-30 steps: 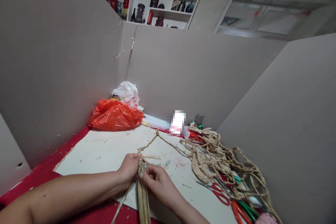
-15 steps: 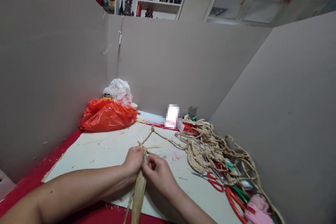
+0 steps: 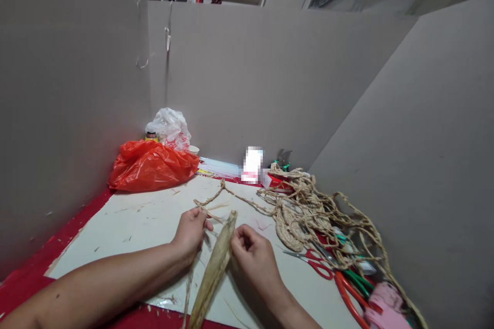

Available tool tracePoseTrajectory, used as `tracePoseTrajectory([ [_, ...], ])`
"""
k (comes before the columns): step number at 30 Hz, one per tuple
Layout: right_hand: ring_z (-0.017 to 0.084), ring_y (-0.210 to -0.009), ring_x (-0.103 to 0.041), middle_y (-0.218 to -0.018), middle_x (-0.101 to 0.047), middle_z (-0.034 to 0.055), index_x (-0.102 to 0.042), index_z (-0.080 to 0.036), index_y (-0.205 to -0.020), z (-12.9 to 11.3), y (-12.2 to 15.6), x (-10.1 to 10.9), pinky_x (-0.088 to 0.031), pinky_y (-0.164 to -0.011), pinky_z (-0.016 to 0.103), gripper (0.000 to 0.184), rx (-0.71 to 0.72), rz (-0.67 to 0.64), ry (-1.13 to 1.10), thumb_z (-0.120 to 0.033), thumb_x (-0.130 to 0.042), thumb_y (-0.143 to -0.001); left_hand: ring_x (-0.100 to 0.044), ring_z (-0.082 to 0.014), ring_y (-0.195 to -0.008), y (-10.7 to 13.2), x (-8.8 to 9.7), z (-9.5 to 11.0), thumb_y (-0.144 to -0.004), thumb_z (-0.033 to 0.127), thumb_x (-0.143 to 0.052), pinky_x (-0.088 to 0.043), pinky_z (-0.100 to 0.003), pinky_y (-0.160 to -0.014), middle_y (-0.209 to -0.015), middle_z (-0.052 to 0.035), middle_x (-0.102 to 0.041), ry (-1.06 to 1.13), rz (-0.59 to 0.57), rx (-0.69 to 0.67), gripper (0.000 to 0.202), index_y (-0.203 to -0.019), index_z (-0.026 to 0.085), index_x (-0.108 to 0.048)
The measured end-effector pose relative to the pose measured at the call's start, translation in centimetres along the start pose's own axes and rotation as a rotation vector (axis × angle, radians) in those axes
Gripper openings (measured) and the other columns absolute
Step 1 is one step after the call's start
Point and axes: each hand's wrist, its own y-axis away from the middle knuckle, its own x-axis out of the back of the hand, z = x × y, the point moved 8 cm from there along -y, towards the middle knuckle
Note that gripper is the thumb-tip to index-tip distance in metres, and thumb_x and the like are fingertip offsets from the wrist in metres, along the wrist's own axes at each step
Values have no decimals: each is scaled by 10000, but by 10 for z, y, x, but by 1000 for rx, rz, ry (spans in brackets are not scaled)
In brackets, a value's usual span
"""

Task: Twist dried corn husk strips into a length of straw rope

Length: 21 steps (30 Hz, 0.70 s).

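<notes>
My left hand (image 3: 192, 231) is closed, pinching the near end of a thin twisted straw cord (image 3: 211, 198). Loose fibre strands hang down below that hand. Between my hands, a wide dried leaf strip (image 3: 216, 262) slants from the table's near edge up to a narrow tip. My right hand (image 3: 252, 254) has its fingers curled, with thumb and forefinger pinching the strip's right edge near the top. The cord bends at a knot farther back and runs right toward a heap of braided cord (image 3: 295, 218).
Red-handled scissors (image 3: 314, 262) lie right of my right hand, beside larger red-handled shears (image 3: 349, 298) and a pink object (image 3: 388, 306). An orange plastic bag (image 3: 154, 167) and a white bag (image 3: 170, 126) sit back left. A blurred bright rectangle (image 3: 252, 165) stands at the back. Grey panels (image 3: 247, 77) enclose the table.
My hands have moved apart, the left slightly left and the right to the right. The leaf strip's upper end has swung right, away from the cord. The view has tilted down a little.
</notes>
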Motion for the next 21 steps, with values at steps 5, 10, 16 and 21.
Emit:
tracePoseTrajectory([
  [5,97,-462,-383,-496,-451,-39,-459,-194,-590,-4,9,-8,-297,-475,221,168,59,-67,82,-213,-511,-748,-394,-77,-461,9,-8,11,-773,415,-545,-326,-204,-489,-513,21,-464,-77,-10,-202,323,-583,163,-482],
  [10,94,-487,-395,-517,-435,-45,-438,-192,-595,-4,21,-36,-303,-477,204,143,-18,-191,-89,-197,-499,-725,-439,-106,-566,12,-13,3,-775,403,-536,-365,-220,-564,-588,19,-484,-94,-35,-255,268,-664,165,-485],
  [16,68,-386,-308,-473,-352,-98,-445,-198,-709,10,18,-45,-238,-406,187,42,-261,-264,-396,-221,-479,-703,-417,-83,-513,7,-9,4,-779,441,-540,-342,-201,-516,-567,37,-461,-131,-45,-279,306,-658,168,-472],
  [21,85,-459,-362,-486,-379,-73,-410,-201,-597,11,3,-10,-274,-454,195,121,-120,-35,-109,-178,-510,-661,-338,-64,-375,7,-8,12,-796,519,-486,-263,-188,-400,-474,57,-428,-158,-36,-224,361,-662,184,-463],
])
